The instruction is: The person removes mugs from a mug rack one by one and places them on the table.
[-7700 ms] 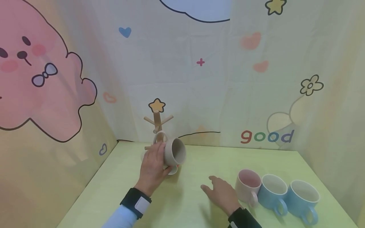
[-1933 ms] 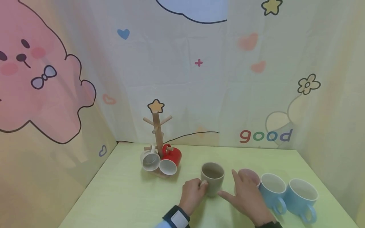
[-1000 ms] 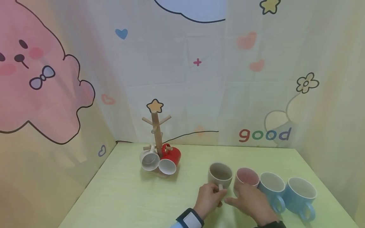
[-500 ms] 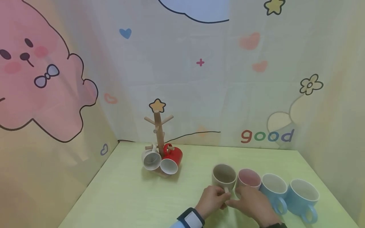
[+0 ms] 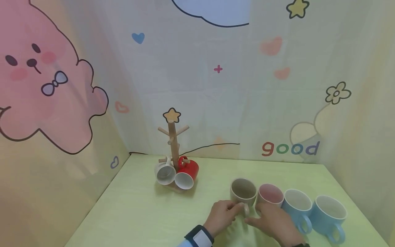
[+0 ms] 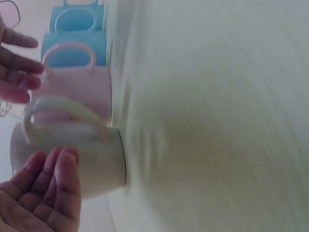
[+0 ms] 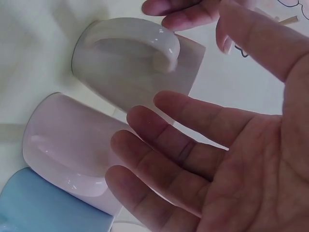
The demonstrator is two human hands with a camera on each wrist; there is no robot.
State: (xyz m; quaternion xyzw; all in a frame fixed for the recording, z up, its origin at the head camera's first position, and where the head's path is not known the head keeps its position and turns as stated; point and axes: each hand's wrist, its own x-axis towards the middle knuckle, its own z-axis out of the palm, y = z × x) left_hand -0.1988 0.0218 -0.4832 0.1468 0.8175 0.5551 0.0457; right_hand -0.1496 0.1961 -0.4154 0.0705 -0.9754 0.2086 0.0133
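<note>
A grey-beige mug [image 5: 243, 192] stands upright on the table, its handle facing the person. Just left of that handle is my left hand [image 5: 223, 216]; in the left wrist view its fingers [image 6: 67, 181] lie beside the mug's wall, off the handle. My right hand [image 5: 276, 219] is in front of the pink mug [image 5: 270, 192], partly covering it. In the right wrist view its fingers [image 7: 154, 159] are extended and hold nothing. The pink mug stands right next to the grey-beige one.
Two light blue mugs [image 5: 297, 202] continue the row to the right. At the back left, a wooden mug tree [image 5: 174, 144] bears a white mug [image 5: 165, 174] and a red mug [image 5: 189, 171]. A printed curtain [image 5: 200, 85] hangs behind the table [image 5: 139, 212].
The grey-beige mug came from the mug tree to the row, turning its handle toward the person. My left hand has since let go of the handle and drawn slightly left.
</note>
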